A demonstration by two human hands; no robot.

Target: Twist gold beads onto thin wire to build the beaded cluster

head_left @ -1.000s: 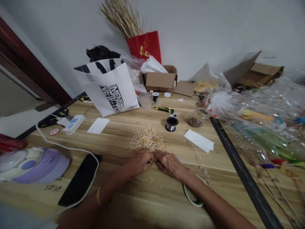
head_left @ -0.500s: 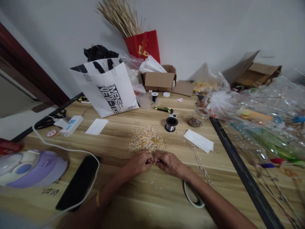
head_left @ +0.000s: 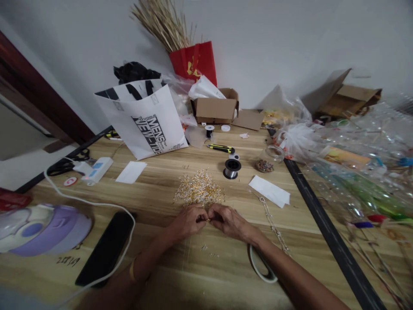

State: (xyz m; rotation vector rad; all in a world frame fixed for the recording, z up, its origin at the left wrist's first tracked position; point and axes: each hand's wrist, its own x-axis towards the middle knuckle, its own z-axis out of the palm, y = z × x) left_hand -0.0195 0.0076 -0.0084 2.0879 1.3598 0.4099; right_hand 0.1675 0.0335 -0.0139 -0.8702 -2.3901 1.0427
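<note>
My left hand [head_left: 191,221] and my right hand [head_left: 229,220] meet at the near edge of a pile of gold and clear beaded pieces [head_left: 200,188]. Between their pinched fingertips shows a small gold beaded piece [head_left: 208,220], mostly covered by the fingers. Both hands are closed on it. A few tiny clear bits [head_left: 204,247] lie on the wood in front of my wrists. Under my right forearm is a pale, dark-lined loop [head_left: 263,275], and a beaded chain [head_left: 272,224] lies to its right.
Beyond the pile stand a spool of wire [head_left: 231,168], a yellow-black cutter knife [head_left: 220,148] and a jar of beads [head_left: 265,165]. A white bag [head_left: 145,125] stands at back left. A phone [head_left: 106,247] and white cable [head_left: 97,203] lie left; plastic bottles [head_left: 348,185] fill the right.
My fingertips have shifted slightly around the small gold piece, and my right hand's fingers are raised a little more. The things on the table have stayed in place.
</note>
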